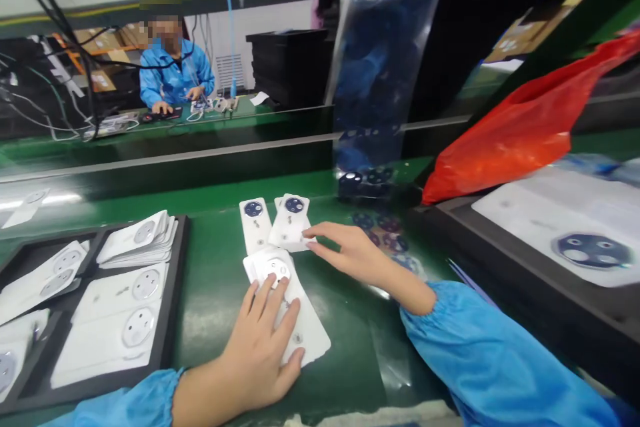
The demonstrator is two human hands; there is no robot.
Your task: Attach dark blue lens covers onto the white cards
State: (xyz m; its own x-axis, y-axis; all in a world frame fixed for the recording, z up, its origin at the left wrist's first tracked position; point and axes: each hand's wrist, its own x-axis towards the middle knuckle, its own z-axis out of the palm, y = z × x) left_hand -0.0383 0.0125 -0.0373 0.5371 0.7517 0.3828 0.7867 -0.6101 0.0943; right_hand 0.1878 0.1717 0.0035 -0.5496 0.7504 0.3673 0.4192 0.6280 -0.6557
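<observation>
My left hand lies flat, fingers spread, on a small stack of white cards that rests on the green table; each card has a round lens ring. My right hand reaches forward with its fingertips on the edge of a white card bearing a dark blue round part. A second such card lies just left of it. Both arms wear blue sleeves.
A black tray at the left holds several stacks of white cards. A clear film strip with dark blue round parts hangs at centre. At right are a red plastic bag and another black tray. A person in blue works across the conveyor.
</observation>
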